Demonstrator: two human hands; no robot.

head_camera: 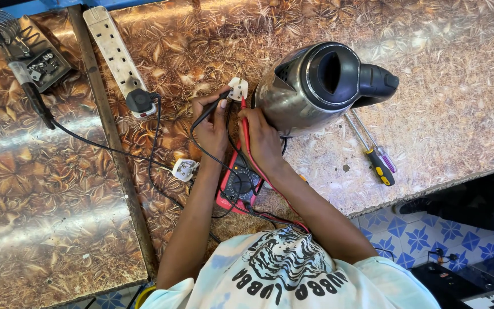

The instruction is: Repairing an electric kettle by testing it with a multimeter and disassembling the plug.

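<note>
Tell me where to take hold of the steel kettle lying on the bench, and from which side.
Grip the black handle of the kettle, coming from the right side of the picture. The kettle lies tipped with the handle jutting out free on that side, while the left hand and right hand hold probes at the white plug on the opposite side.

White plug pins-up on brown bench, black probe and red probe touching it.

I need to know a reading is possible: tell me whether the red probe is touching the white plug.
Touching. The head view shows the red probe tip meeting the white plug, with the right hand holding the probe.
</note>
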